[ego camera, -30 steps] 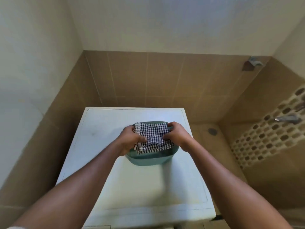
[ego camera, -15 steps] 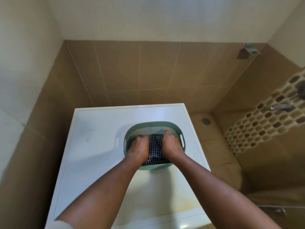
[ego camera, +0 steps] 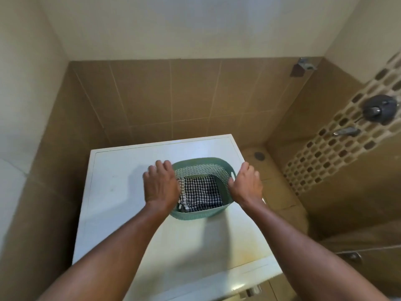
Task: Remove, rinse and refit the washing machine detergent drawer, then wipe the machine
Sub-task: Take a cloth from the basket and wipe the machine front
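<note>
The washing machine (ego camera: pixel 130 192) is being viewed from above, its white top being flanked by brown-tiled walls at the left and back. The left hand (ego camera: pixel 161 185) is being held palm down over the left rim of a teal perforated basket (ego camera: pixel 201 213), its fingers straight and released. The basket is being carried on the machine's top, and a folded dark-and-white checked cloth (ego camera: pixel 199 192) is being kept inside it. The right hand (ego camera: pixel 246 184) is being set at the basket's right rim, thumb inside and fingers outside; whether the rim is being grasped cannot be told. Further right, a floor drain (ego camera: pixel 259 155), a tap spout (ego camera: pixel 347 131) and a round shower valve (ego camera: pixel 379 109) are being shown.
</note>
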### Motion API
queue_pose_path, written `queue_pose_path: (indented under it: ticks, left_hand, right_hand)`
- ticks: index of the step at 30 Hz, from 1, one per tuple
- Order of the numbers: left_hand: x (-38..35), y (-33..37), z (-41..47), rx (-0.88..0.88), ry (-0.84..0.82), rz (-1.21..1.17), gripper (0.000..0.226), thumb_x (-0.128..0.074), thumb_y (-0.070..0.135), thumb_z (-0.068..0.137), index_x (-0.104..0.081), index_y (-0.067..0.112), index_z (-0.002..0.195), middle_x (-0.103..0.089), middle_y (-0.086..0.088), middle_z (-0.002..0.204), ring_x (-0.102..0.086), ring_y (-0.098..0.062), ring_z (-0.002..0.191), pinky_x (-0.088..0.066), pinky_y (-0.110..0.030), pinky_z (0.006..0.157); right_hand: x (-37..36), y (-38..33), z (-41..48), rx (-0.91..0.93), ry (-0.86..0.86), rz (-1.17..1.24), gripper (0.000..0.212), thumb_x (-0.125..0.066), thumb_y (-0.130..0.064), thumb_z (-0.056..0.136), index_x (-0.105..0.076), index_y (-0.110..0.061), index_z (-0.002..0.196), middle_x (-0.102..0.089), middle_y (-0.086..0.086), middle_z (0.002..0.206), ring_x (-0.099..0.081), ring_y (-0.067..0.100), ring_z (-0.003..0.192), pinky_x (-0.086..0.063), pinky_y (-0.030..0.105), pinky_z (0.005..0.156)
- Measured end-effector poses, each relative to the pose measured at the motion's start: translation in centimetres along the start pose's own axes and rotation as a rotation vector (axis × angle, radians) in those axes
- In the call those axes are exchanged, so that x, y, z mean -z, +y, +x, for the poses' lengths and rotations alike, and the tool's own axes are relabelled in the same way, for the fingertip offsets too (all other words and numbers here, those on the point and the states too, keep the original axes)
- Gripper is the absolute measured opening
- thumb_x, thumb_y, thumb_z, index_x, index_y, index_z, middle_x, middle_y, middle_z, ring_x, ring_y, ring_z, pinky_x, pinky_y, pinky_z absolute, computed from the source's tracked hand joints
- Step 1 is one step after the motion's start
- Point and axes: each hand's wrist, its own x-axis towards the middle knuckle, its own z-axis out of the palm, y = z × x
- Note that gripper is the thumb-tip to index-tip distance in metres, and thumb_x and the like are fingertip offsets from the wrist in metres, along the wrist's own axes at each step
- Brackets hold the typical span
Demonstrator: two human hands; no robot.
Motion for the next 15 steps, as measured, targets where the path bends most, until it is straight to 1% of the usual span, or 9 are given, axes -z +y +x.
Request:
queue_pose_path:
  ticks: [2,3,4,5,7,9,11,13,15]
  left_hand:
    - [0.1,-0.7,-0.4,0.153,-0.114,-0.093,0.026,-0.049,0.027,0.090,-0.048,0.008,0.109,-0.062,-0.012,0.101,-0.063,-0.032,0.087,-0.045,-0.038,0.070]
    - [0.3,-0.8,-0.6,0.195,-0.173,-0.129,0.026,-0.047,0.025,0.091,-0.051,0.006,0.110,-0.066,-0.013,0.101,-0.066,-0.033,0.089,-0.046,-0.038,0.069]
    - [0.4,-0.8,-0.7,0.183,-0.219,-0.128,0.025,-0.047,0.020,0.091,-0.057,0.005,0.109,-0.069,-0.013,0.101,-0.067,-0.034,0.091,-0.048,-0.037,0.068]
    - [0.5,-0.6,-0.8,0.149,-0.240,-0.099,0.025,-0.048,0.015,0.089,-0.063,0.006,0.108,-0.070,-0.012,0.102,-0.068,-0.033,0.092,-0.050,-0.037,0.069]
    - [1.1,0.0,-0.9,0.096,-0.248,-0.061,0.026,-0.049,0.009,0.087,-0.067,0.006,0.106,-0.071,-0.012,0.102,-0.069,-0.032,0.093,-0.052,-0.037,0.071]
    - [2.1,1.3,-0.5,0.053,-0.229,-0.059,0.027,-0.049,0.008,0.086,-0.068,0.007,0.105,-0.072,-0.012,0.101,-0.069,-0.033,0.093,-0.053,-0.037,0.072]
    - [3.7,3.5,0.4,0.005,-0.197,-0.079,0.026,-0.050,0.010,0.084,-0.069,0.007,0.102,-0.071,-0.013,0.099,-0.069,-0.034,0.090,-0.053,-0.035,0.071]
    - [5.8,7.0,1.4,-0.090,-0.148,-0.096,0.024,-0.051,0.011,0.084,-0.070,0.008,0.099,-0.071,-0.014,0.097,-0.068,-0.034,0.090,-0.052,-0.034,0.070]
    - [8.2,11.7,2.1,-0.201,-0.106,-0.116,0.022,-0.053,0.012,0.084,-0.070,0.009,0.097,-0.071,-0.014,0.097,-0.068,-0.035,0.090,-0.052,-0.035,0.069]
  right_hand:
    - [0.1,0.5,-0.6,-0.039,-0.040,0.038,0.030,-0.051,-0.032,0.093,-0.052,-0.007,0.108,-0.067,0.014,0.102,-0.063,0.035,0.094,-0.044,0.036,0.067]
    - [0.1,0.6,-0.9,-0.018,-0.047,0.032,0.027,-0.047,-0.030,0.094,-0.055,-0.007,0.105,-0.068,0.014,0.099,-0.064,0.036,0.091,-0.042,0.035,0.065]
    - [0.3,0.6,-1.1,0.001,-0.048,0.024,0.024,-0.045,-0.027,0.095,-0.058,-0.007,0.101,-0.069,0.014,0.098,-0.065,0.036,0.088,-0.040,0.033,0.063]
    - [0.5,0.6,-1.2,0.008,-0.047,0.019,0.022,-0.044,-0.023,0.096,-0.059,-0.008,0.098,-0.070,0.014,0.097,-0.066,0.035,0.087,-0.039,0.032,0.062]
    - [1.2,0.9,-1.5,0.002,-0.041,0.034,0.019,-0.044,-0.018,0.095,-0.060,-0.008,0.097,-0.070,0.014,0.096,-0.067,0.035,0.088,-0.042,0.034,0.063]
    - [2.6,2.1,-1.7,-0.031,-0.024,0.046,0.019,-0.043,-0.015,0.095,-0.060,-0.008,0.098,-0.070,0.014,0.098,-0.067,0.036,0.090,-0.048,0.038,0.067]
    - [4.7,4.2,-1.7,-0.077,0.001,0.039,0.020,-0.043,-0.017,0.096,-0.061,-0.008,0.103,-0.070,0.016,0.102,-0.066,0.038,0.096,-0.051,0.040,0.074]
    - [7.5,7.1,-1.6,-0.138,0.026,0.030,0.023,-0.045,-0.018,0.096,-0.063,-0.007,0.106,-0.070,0.016,0.107,-0.066,0.038,0.100,-0.051,0.040,0.077]
    - [11.0,10.7,-1.6,-0.225,0.054,0.037,0.024,-0.047,-0.018,0.095,-0.066,-0.007,0.106,-0.070,0.015,0.108,-0.066,0.036,0.100,-0.051,0.038,0.076]
